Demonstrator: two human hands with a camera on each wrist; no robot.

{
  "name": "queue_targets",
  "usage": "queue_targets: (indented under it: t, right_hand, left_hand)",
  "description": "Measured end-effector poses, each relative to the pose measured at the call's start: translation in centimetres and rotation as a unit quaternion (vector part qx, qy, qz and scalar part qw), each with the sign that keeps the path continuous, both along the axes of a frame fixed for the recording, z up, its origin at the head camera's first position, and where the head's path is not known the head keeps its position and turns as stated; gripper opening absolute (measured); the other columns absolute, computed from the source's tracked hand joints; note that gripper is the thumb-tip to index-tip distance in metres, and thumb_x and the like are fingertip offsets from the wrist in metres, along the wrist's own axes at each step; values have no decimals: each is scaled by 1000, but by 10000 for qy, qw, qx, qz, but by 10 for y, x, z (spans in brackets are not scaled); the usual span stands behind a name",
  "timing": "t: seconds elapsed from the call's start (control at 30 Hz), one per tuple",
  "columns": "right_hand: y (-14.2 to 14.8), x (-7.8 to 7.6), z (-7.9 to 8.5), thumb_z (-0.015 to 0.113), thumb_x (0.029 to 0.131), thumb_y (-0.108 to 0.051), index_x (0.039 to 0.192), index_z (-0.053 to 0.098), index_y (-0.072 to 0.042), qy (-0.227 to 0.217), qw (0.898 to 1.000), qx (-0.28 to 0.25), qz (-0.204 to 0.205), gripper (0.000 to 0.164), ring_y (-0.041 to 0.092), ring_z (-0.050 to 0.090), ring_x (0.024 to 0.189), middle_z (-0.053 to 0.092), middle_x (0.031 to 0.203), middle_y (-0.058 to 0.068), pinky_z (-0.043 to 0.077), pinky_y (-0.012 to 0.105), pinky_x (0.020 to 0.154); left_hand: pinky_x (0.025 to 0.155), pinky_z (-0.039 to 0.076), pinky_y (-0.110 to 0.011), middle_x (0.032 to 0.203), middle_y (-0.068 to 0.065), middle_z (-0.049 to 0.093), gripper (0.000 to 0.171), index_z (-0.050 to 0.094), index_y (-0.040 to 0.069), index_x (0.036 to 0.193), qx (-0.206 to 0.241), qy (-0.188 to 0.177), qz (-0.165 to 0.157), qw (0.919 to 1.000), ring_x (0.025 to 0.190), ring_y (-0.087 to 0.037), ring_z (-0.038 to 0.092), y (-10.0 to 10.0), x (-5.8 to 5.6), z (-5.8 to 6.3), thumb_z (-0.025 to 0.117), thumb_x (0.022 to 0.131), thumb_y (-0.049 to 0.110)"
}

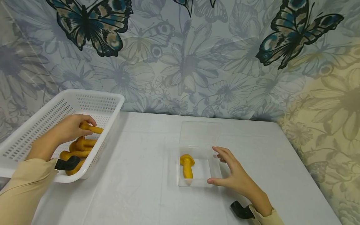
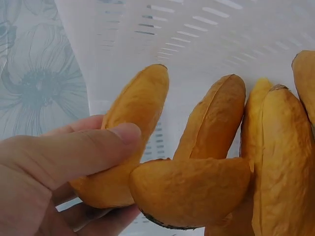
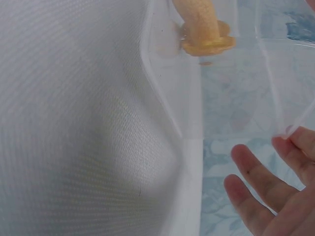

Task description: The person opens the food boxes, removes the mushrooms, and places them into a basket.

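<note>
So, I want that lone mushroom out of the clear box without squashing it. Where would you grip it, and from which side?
Probably by the stem, coming straight down from above. The mushroom lies flat in the clear box, cap toward the wall and stem pointing at the person, so the stem's long sides are free to pinch. The box walls block a sideways approach, and the right hand is already at the box's right edge.

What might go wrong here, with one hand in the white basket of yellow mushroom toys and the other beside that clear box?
1. The left hand pinches one yellow mushroom-shaped toy while others crowd against it in the white perforated plastic basket; its grip might drag a neighbour out.
2. The clear plastic box looks light, and the right hand only touches its side with straight fingers, so it could slide or tip when another piece drops in.
</note>
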State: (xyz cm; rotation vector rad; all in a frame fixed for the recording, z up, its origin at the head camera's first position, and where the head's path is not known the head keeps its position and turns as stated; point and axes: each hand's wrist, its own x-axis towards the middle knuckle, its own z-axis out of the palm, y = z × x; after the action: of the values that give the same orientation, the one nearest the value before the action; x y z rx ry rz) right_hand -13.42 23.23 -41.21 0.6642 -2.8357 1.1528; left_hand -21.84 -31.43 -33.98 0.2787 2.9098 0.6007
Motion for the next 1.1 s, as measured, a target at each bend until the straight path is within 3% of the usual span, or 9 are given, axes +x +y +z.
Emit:
queue_targets:
  t: [0.27, 0.6, 0.9, 1.1]
  right_hand:
    - [1, 1, 0, 91, 69, -34, 152, 37, -24, 18, 10000, -15, -4, 99, 25, 54, 122, 41, 149, 5, 50, 41, 100]
    - [1, 0, 0, 90, 70, -35, 152, 36, -22, -12, 10000, -2, -2, 99, 26, 53, 124, 40, 150, 2, 49, 45, 100]
    - [1, 0, 0, 90, 70, -35, 152, 37, -20, -15, 10000, -67, 35, 99, 26, 52, 123, 41, 150, 3, 49, 43, 101]
    - [3, -1, -1, 90, 71, -36, 152, 37, -19, 38, 10000, -57, 67, 98, 27, 53, 122, 41, 149, 4, 49, 47, 100]
  left_hand:
    - [70, 52, -36, 104, -21, 66, 23, 66, 3, 112, -73, -177, -83, 9998, 82, -24, 58, 0, 0, -2, 70, 89, 8]
    - [77, 50, -44, 96, -14, 65, 22, 67, 4, 110, -275, -383, -307, 9984, 89, -30, 57, 2, -1, -5, 69, 89, 10]
    - [82, 51, -55, 112, -30, 63, 34, 61, -4, 121, -312, -412, -324, 9981, 100, -42, 59, 3, 1, -3, 69, 90, 7]
    - [84, 50, -58, 123, -35, 58, 36, 61, -2, 124, -326, -402, -339, 9981, 103, -45, 58, 4, 0, -2, 69, 91, 9]
